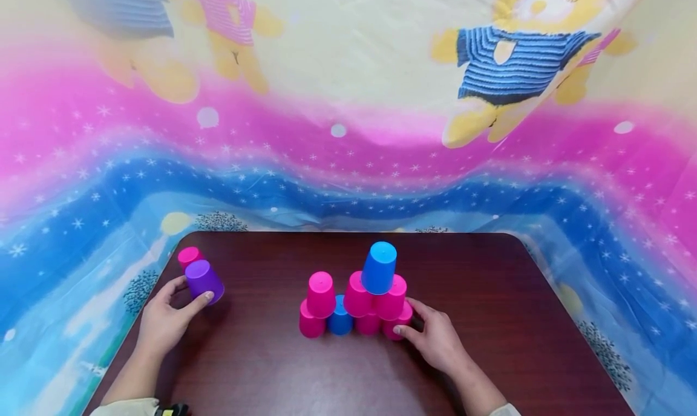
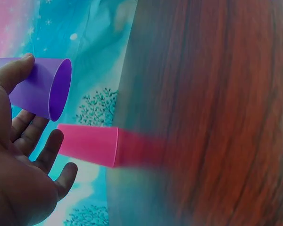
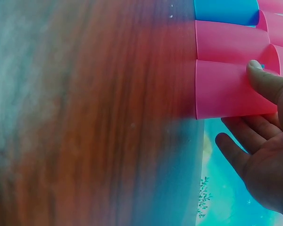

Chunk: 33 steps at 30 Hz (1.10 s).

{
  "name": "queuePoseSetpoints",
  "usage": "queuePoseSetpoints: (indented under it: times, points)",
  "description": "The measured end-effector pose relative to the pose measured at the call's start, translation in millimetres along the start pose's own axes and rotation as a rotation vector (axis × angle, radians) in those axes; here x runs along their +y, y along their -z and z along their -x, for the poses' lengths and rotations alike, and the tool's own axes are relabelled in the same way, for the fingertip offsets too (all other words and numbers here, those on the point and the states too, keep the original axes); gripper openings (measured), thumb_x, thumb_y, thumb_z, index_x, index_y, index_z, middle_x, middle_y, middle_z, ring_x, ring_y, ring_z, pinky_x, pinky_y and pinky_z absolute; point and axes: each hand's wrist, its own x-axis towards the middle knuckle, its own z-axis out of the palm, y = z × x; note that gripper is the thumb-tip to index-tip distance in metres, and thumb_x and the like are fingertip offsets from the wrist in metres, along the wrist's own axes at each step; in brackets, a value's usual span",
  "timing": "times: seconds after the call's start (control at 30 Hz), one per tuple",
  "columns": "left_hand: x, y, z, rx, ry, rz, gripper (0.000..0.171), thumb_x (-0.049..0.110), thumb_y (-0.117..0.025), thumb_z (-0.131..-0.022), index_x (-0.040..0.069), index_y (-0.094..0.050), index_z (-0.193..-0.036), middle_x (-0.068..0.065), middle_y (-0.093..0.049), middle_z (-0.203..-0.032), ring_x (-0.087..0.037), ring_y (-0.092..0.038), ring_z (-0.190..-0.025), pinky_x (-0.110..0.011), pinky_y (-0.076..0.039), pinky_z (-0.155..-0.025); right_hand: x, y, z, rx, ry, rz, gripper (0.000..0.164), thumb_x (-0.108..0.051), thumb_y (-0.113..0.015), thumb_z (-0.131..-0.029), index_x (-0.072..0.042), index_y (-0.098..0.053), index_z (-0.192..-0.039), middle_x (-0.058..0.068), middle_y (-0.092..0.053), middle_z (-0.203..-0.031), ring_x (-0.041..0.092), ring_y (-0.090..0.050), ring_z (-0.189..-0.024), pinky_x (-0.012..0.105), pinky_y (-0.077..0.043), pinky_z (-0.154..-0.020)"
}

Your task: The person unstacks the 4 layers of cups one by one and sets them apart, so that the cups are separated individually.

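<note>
In the head view my left hand (image 1: 163,322) pinches an upside-down purple cup (image 1: 202,278) between thumb and fingers. The left wrist view shows this purple cup (image 2: 37,87) held off the table, with a pink cup (image 2: 87,145) standing beyond it. My right hand (image 1: 435,337) holds the rightmost pink cup (image 1: 396,325) of the bottom row, thumb in front and fingers behind it. That row also has a blue cup (image 1: 340,319) and other pink cups. Above stand a pink cup (image 1: 321,295) at left and two at right, bearing a blue cup (image 1: 379,268).
All stacked cups stand mouth down on the brown table (image 1: 261,367). Another pink cup (image 1: 189,256) stands near the table's left edge, partly hidden by the purple one. A patterned cloth (image 1: 337,162) hangs behind and around the table.
</note>
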Motion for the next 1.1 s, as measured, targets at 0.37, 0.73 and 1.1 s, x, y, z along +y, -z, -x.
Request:
queuePoseSetpoints:
  times: [0.37, 0.73, 1.1]
  points:
    - [-17.1, 9.8, -2.8, -0.008, 0.103, 0.032, 0.093, 0.056, -0.075, -0.091, -0.001, -0.04, -0.155, -0.032, -0.053, -0.144, -0.05, -0.055, -0.128, -0.008, -0.042, -0.064, 1.7, -0.4, 0.7, 0.008, 0.024, 0.002, 0.066, -0.031, -0.088, -0.085, -0.013, -0.062, -0.143, 0.004, -0.071, -0.129, 0.029, -0.066, -0.124, 0.051, -0.052, -0.103]
    - [-38.9, 15.0, -11.7, 0.056, 0.154, 0.027, 0.088, 0.053, -0.074, -0.093, -0.002, -0.042, -0.154, -0.031, -0.053, -0.145, -0.048, -0.054, -0.131, -0.018, -0.048, -0.078, 1.5, -0.5, 0.8, 0.01, 0.014, 0.002, 0.067, -0.029, -0.089, -0.083, -0.014, -0.062, -0.143, 0.003, -0.071, -0.13, 0.029, -0.066, -0.124, 0.051, -0.053, -0.103]
    - [-46.6, 20.2, -21.2, 0.083, 0.245, 0.039, 0.093, 0.053, -0.068, -0.096, -0.005, -0.03, -0.159, -0.033, -0.043, -0.153, -0.051, -0.041, -0.14, -0.064, -0.035, -0.113, 2.2, -0.4, 0.4, 0.021, 0.037, 0.004, 0.066, -0.029, -0.089, -0.084, -0.013, -0.062, -0.142, 0.004, -0.071, -0.13, 0.028, -0.066, -0.124, 0.05, -0.052, -0.104]
